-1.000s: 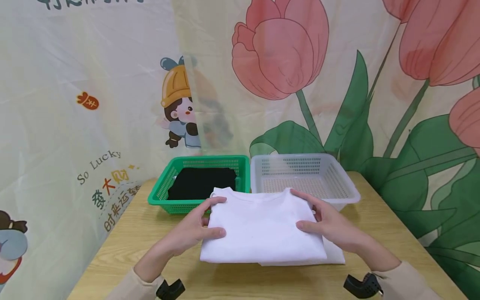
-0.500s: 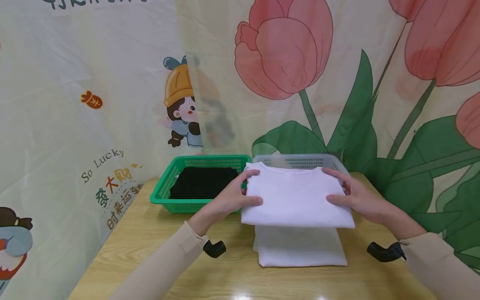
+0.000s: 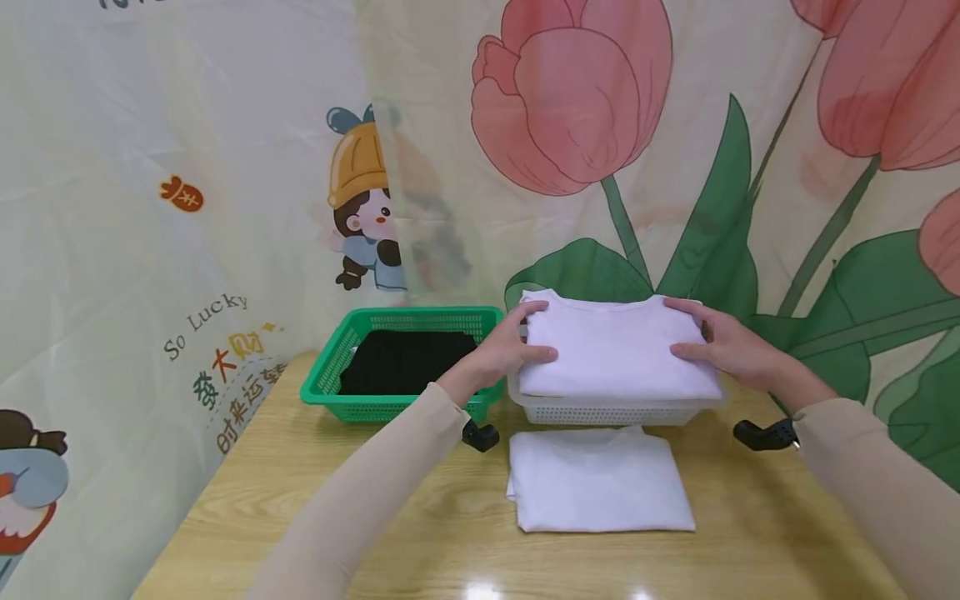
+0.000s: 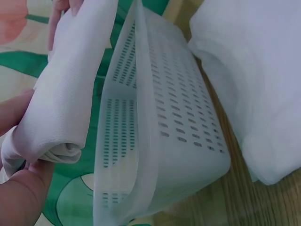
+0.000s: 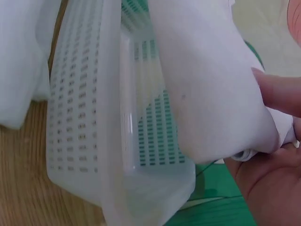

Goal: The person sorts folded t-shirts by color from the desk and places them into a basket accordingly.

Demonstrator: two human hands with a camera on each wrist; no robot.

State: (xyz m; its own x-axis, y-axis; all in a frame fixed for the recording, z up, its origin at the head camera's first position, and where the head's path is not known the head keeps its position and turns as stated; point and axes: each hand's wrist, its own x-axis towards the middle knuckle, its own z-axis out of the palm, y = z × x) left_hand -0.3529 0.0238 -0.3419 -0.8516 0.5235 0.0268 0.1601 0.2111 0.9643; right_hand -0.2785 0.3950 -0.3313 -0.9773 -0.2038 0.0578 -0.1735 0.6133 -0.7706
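A folded white T-shirt [image 3: 611,350], its neckline at the far edge, is held above the white plastic basket [image 3: 615,412]. My left hand [image 3: 504,346] grips the shirt's left side, thumb on top, and my right hand [image 3: 731,346] grips its right side the same way. Both wrist views show the shirt's folded edge apart from the basket rim. On the table in front of the basket lies a second folded white garment [image 3: 600,482]. Most of the basket's inside is hidden by the shirt in the head view.
A green basket [image 3: 416,407] with folded black clothing [image 3: 408,362] in it stands left of the white basket. Both stand at the far end of the wooden table [image 3: 420,533], before a printed cloth backdrop [image 3: 247,142].
Both hands have carried the folded white T-shirt away from me and to the right, from over the second white garment to over the white basket. The second garment is now uncovered.
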